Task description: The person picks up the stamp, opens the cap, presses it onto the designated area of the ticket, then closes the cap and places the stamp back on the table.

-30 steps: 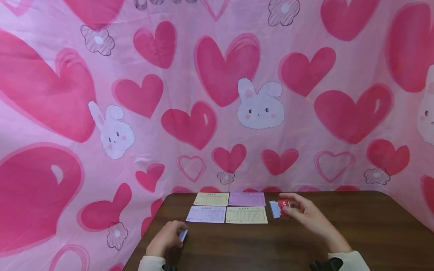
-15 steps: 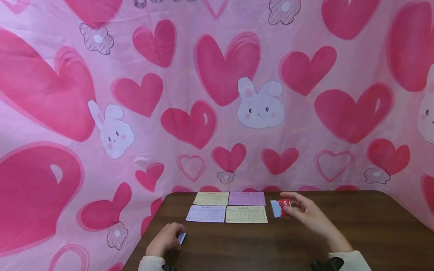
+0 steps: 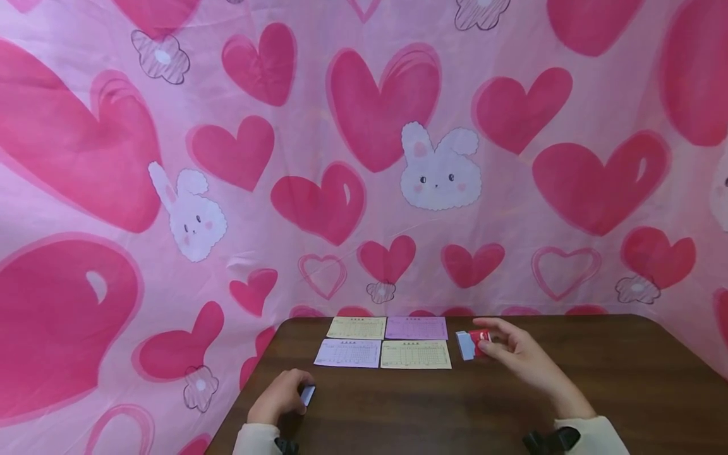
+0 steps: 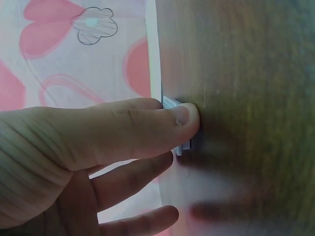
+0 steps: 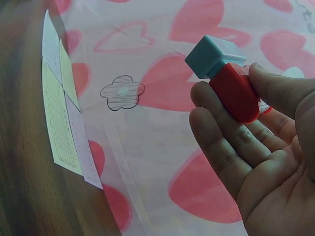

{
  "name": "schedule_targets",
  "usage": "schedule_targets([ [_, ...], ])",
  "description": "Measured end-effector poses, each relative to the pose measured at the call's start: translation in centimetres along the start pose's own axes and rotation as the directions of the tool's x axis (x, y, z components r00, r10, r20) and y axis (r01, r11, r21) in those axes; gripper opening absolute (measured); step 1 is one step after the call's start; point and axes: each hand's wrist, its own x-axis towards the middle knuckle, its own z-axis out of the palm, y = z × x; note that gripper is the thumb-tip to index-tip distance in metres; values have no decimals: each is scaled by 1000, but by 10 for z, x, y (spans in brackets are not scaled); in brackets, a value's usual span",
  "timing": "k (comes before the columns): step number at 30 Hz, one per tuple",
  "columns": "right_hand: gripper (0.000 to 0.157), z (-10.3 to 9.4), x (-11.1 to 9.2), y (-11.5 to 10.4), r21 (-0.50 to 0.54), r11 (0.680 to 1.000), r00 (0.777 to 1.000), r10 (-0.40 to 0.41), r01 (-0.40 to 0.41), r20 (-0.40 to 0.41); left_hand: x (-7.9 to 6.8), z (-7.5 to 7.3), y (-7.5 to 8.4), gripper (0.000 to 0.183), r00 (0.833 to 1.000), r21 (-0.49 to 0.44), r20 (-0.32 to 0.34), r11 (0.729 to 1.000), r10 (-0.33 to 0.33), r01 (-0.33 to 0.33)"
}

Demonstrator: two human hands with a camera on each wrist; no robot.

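Note:
My right hand (image 3: 520, 354) pinches a small red object with a pale blue block-shaped end (image 3: 473, 344) above the table, right of the paper slips. In the right wrist view, the red body (image 5: 234, 93) is rounded, gripped between thumb and fingers, with the boxy blue end (image 5: 211, 56) pointing away from the palm. At the table's left side, my left hand (image 3: 282, 397) pinches a small flat pale piece (image 3: 308, 395) close to the wood. The thumb covers most of that piece (image 4: 186, 143) in the left wrist view, so its kind cannot be told.
Two yellow slips (image 3: 415, 355) and two purple slips (image 3: 347, 353), printed with grids, lie two by two at the back of the brown wooden table (image 3: 421, 407). A pink cloth with hearts and rabbits (image 3: 318, 202) hangs behind and left of it.
The head view has tipped slightly downward, so the cloth sits higher in it. Both hands keep their hold and stay nearly in place; the red and blue object is turned a little.

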Motion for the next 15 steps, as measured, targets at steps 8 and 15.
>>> schedule_targets([
  [8,42,-2,1,-1,13,1000,1000,1,-1,1,-1,-1,5,49,999,14,10,999,-39,38],
  [15,40,-5,0,-2,-2,1000,1000,-4,4,-21,2,-7,8,46,999,-45,39,999,0,2],
])
